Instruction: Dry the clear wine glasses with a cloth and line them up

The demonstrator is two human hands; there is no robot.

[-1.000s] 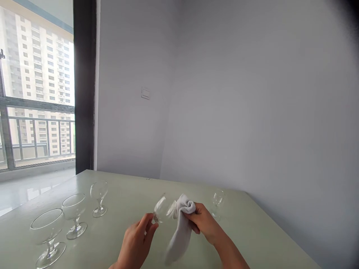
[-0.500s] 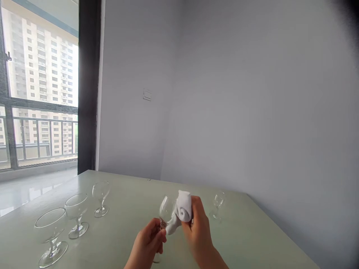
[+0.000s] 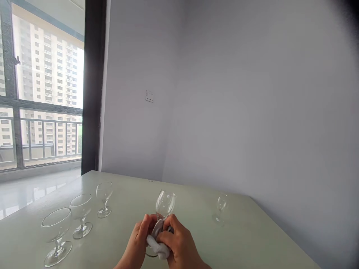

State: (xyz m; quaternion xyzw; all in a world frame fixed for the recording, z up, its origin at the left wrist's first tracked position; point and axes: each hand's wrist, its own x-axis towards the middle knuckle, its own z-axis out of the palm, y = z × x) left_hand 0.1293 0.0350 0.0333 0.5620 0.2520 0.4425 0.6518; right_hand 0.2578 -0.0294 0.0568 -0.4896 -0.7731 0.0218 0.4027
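Note:
A small clear stemmed glass stands upright between my hands over the pale green table. My left hand is closed around its stem and foot from the left. My right hand is closed on a white cloth, which is bunched against the lower stem. Only the bowl of the glass shows above my fingers.
Three larger stemmed glasses stand in a row at the left: the nearest, the middle one, the farthest. A tiny stemmed glass stands at the right. Grey walls close the far side; a window lies left.
The glass went from tilted to upright. My right hand brought the cloth down from the bowl's rim to the stem. Both hands moved closer together and nearer to me.

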